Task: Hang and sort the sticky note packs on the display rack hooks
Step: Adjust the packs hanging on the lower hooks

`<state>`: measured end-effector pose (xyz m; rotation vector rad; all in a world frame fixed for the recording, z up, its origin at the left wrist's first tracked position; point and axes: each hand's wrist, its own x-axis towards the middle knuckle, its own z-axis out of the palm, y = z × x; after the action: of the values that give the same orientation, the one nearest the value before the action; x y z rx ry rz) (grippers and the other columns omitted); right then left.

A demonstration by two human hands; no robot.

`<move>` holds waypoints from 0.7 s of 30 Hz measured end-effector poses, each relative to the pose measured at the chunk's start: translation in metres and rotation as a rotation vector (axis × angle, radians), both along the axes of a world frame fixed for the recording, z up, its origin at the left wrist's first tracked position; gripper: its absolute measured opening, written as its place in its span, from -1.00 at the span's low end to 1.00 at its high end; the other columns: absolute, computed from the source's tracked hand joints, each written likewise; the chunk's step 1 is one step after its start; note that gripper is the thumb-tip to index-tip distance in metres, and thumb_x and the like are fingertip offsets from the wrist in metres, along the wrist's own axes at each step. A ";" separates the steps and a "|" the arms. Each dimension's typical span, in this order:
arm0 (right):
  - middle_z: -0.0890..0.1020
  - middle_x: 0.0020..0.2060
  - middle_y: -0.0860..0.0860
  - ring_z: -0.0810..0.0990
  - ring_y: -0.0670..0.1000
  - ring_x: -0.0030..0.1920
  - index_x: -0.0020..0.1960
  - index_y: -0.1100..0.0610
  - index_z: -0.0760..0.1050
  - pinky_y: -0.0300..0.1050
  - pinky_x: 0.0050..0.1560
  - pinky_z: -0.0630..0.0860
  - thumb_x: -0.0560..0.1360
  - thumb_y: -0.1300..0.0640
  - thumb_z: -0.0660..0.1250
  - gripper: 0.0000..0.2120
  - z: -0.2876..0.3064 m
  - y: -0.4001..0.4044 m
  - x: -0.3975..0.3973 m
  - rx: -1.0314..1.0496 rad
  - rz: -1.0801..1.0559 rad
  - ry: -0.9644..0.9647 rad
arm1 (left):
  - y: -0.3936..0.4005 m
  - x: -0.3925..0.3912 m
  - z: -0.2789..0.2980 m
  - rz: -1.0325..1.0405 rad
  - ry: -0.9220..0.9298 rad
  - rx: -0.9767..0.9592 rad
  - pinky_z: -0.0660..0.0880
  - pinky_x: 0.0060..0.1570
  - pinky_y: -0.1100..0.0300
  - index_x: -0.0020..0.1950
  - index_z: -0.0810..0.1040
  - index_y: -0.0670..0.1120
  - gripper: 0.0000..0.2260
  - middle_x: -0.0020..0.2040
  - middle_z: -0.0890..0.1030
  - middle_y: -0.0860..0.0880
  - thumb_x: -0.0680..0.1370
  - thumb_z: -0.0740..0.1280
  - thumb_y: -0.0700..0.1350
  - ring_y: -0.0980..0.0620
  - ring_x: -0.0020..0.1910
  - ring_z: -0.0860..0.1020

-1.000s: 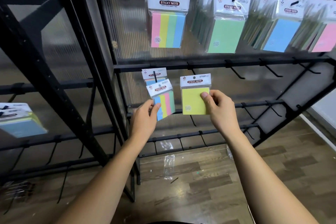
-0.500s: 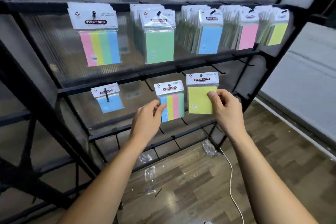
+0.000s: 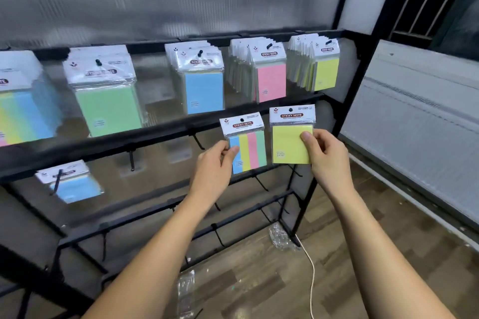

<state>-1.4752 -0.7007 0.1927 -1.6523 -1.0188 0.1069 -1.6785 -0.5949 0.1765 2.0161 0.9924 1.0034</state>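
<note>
- We have swung our view rightward along the display rack (image 3: 334,122) since a second ago; the top row's yellow stack (image 3: 326,74) now sits just above our right hand (image 3: 327,155);
- Our right fingers (image 3: 307,137) still pinch the yellow sticky note pack (image 3: 289,145), its hang hole up by the second rail;
- Our left hand (image 3: 213,166) keeps pinching the striped multicolour pack (image 3: 250,153) just beside it, tilted;
- The lone blue pack (image 3: 75,186) hangs far left now;
- We judge neither held pack hung yet; the yellow one looks nearest its matching column.
</note>
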 end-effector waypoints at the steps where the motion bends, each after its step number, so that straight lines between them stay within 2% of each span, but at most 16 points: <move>1: 0.54 -0.34 -0.12 0.43 -0.21 -0.35 -0.10 0.08 0.54 -0.33 -0.34 0.30 0.63 0.04 0.27 -0.81 0.002 -0.001 0.015 0.006 0.002 0.007 | -0.002 0.014 0.005 -0.003 -0.012 0.002 0.29 -0.42 0.37 -0.15 0.48 -0.15 -0.76 -0.37 0.42 0.18 0.66 0.24 -0.06 0.29 -0.41 0.41; 7: 0.54 -0.33 -0.16 0.45 -0.22 -0.34 -0.09 0.08 0.54 -0.31 -0.34 0.29 0.64 0.01 0.25 -0.80 0.014 0.004 0.092 0.040 0.045 0.021 | -0.012 0.083 0.027 -0.002 -0.033 0.031 0.33 -0.40 0.49 -0.04 0.50 -0.13 -0.83 -0.27 0.46 0.19 0.66 0.22 -0.08 0.28 -0.37 0.45; 9: 0.59 -0.28 -0.14 0.48 -0.23 -0.31 -0.07 0.10 0.56 -0.29 -0.29 0.34 0.64 0.01 0.25 -0.79 0.020 0.010 0.112 0.055 0.066 0.020 | -0.011 0.099 0.031 0.015 -0.048 0.036 0.33 -0.40 0.45 -0.08 0.48 -0.14 -0.81 -0.29 0.47 0.18 0.66 0.22 -0.07 0.29 -0.37 0.45; 12: 0.62 -0.24 -0.09 0.52 -0.13 -0.24 -0.07 0.09 0.56 -0.12 -0.20 0.41 0.63 -0.01 0.25 -0.78 0.027 0.025 0.140 0.076 0.081 0.019 | -0.007 0.119 0.034 0.049 -0.071 0.045 0.30 -0.42 0.38 -0.13 0.47 -0.16 -0.78 -0.35 0.44 0.17 0.66 0.24 -0.07 0.29 -0.40 0.43; 16: 0.65 -0.16 -0.07 0.56 -0.08 -0.16 0.00 0.10 0.58 -0.06 -0.10 0.46 0.64 -0.01 0.24 -0.78 0.044 0.049 0.167 0.107 0.088 0.014 | -0.005 0.137 0.039 0.079 -0.066 0.063 0.26 -0.44 0.32 -0.16 0.46 -0.11 -0.77 -0.37 0.47 0.15 0.65 0.24 -0.04 0.24 -0.42 0.41; 21: 0.63 -0.21 0.00 0.51 -0.06 -0.21 -0.06 0.12 0.55 -0.07 -0.17 0.41 0.64 0.01 0.24 -0.77 0.062 0.073 0.189 0.136 0.082 -0.012 | 0.004 0.150 0.045 0.090 -0.067 0.075 0.26 -0.40 0.28 -0.16 0.49 -0.02 -0.80 -0.32 0.52 0.13 0.65 0.25 -0.03 0.21 -0.41 0.41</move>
<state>-1.2859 -0.6276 0.2549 -1.4900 -1.0800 0.0806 -1.5286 -0.5912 0.2219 1.9994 1.0315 1.1637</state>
